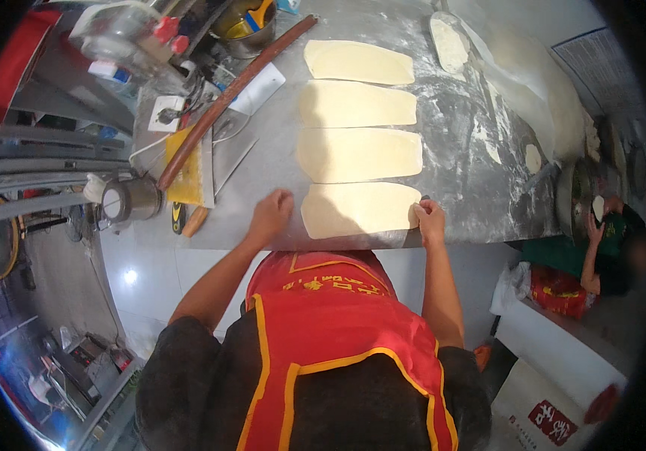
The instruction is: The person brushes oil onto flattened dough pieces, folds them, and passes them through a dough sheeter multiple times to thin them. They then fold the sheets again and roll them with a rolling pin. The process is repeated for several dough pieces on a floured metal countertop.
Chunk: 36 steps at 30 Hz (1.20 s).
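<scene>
Several flat, oblong sheets of dough lie in a column on a grey metal worktop [269,146]. The nearest dough sheet [362,209] lies by the front edge, and my right hand [431,220] pinches its right end between thumb and fingers. My left hand [272,214] is a little left of that same sheet, apart from it, its fingers curled; whether it holds anything cannot be seen. Beyond are a second dough sheet [368,155], a third [365,104] and, farthest off, another dough sheet [359,62].
Left of the dough are a long brown wooden rod [232,93], a yellow-sided box [184,169], a scraper's wooden handle [195,221], a power socket [166,113] and a metal bowl [246,42] with a brush. Flour and a floured scoop [449,45] lie right. A co-worker's hands [596,225] work by a pot.
</scene>
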Each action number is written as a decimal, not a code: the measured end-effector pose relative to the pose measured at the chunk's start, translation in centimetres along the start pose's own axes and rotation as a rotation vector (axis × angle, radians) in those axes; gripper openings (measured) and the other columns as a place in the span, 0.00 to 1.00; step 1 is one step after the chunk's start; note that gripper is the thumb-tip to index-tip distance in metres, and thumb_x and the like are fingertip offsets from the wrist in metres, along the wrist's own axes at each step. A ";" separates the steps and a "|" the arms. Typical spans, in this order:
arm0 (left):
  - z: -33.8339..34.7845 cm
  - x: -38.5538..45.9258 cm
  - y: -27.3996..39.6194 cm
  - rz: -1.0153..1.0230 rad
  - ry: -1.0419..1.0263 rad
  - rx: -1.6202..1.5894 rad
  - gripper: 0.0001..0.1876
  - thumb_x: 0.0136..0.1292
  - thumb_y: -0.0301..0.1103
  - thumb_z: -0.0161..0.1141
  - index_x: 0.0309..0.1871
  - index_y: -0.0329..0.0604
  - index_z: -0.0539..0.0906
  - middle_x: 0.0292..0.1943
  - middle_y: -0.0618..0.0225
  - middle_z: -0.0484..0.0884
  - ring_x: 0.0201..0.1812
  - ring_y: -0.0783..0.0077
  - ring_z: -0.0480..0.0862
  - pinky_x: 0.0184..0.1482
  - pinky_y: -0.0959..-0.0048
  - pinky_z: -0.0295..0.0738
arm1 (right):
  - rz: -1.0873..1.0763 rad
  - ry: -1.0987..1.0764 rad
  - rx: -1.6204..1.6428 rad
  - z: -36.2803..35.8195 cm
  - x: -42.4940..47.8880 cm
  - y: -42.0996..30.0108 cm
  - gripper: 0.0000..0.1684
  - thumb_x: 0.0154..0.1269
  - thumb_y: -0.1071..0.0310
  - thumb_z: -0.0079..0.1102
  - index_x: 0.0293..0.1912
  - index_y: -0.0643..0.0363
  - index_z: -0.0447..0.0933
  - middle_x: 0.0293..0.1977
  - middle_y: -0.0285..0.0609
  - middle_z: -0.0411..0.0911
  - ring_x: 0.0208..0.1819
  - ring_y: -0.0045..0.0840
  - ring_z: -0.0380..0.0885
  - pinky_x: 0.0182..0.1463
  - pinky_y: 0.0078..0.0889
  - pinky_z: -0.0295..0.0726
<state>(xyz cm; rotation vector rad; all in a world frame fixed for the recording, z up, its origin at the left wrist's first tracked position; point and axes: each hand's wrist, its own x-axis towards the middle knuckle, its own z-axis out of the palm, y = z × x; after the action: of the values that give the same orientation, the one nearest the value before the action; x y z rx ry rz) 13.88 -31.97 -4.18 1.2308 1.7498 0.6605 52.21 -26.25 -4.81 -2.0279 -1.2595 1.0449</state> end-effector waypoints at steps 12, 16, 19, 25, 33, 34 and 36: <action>4.5 -3.0 3.0 -0.219 0.089 -0.074 0.13 0.58 0.35 0.60 0.38 0.31 0.79 0.27 0.64 0.81 0.28 0.75 0.77 0.32 0.75 0.72 | -0.402 -0.463 0.037 6.5 -4.2 -6.8 0.05 0.60 0.75 0.56 0.38 0.63 0.72 0.27 0.40 0.76 0.26 0.20 0.75 0.31 0.23 0.74; 6.0 -3.7 3.1 -0.120 0.322 -0.072 0.13 0.58 0.36 0.60 0.36 0.32 0.78 0.26 0.64 0.80 0.25 0.75 0.76 0.30 0.75 0.71 | -0.824 -0.386 -0.175 5.9 -4.3 -6.1 0.15 0.61 0.72 0.53 0.49 0.62 0.72 0.43 0.51 0.77 0.45 0.36 0.76 0.51 0.36 0.73; 6.3 -3.6 2.6 -0.345 0.365 -0.488 0.13 0.60 0.36 0.59 0.36 0.31 0.79 0.27 0.66 0.80 0.25 0.76 0.76 0.31 0.76 0.71 | -1.146 -0.389 -0.452 4.9 -4.4 -5.7 0.21 0.63 0.69 0.50 0.56 0.61 0.69 0.54 0.53 0.70 0.58 0.39 0.67 0.63 0.41 0.63; 6.8 -4.1 5.1 -0.195 0.252 -0.397 0.13 0.63 0.35 0.56 0.39 0.30 0.80 0.28 0.68 0.80 0.27 0.78 0.77 0.31 0.78 0.73 | -1.282 -0.514 -0.499 3.9 -2.7 -5.6 0.24 0.65 0.67 0.48 0.59 0.61 0.67 0.60 0.53 0.65 0.64 0.39 0.61 0.68 0.42 0.57; 12.9 -2.5 11.7 0.022 0.100 -0.266 0.13 0.63 0.35 0.56 0.44 0.32 0.79 0.31 0.60 0.83 0.32 0.69 0.82 0.37 0.73 0.76 | -0.756 -0.421 -0.106 1.2 -1.6 -3.8 0.16 0.65 0.68 0.48 0.50 0.65 0.74 0.41 0.50 0.79 0.42 0.37 0.79 0.47 0.34 0.77; 13.5 -2.1 11.5 0.049 0.115 -0.237 0.13 0.63 0.35 0.56 0.44 0.32 0.79 0.33 0.58 0.83 0.34 0.66 0.83 0.38 0.71 0.77 | -0.663 -0.459 -0.071 1.4 -1.6 -3.3 0.17 0.64 0.66 0.50 0.49 0.64 0.75 0.39 0.50 0.80 0.41 0.39 0.79 0.46 0.35 0.76; 13.7 -2.3 10.8 0.191 0.196 0.025 0.15 0.62 0.34 0.56 0.49 0.35 0.76 0.43 0.56 0.81 0.43 0.62 0.81 0.46 0.66 0.75 | -0.522 -0.490 0.013 1.5 -1.6 -2.6 0.17 0.62 0.64 0.53 0.47 0.64 0.76 0.35 0.49 0.80 0.36 0.37 0.79 0.42 0.34 0.77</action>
<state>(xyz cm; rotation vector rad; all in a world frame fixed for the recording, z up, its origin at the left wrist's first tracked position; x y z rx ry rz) 31.22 -30.91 -1.27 1.4019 1.8176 0.8983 49.28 -26.53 -3.17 -1.3394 -1.8865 1.3069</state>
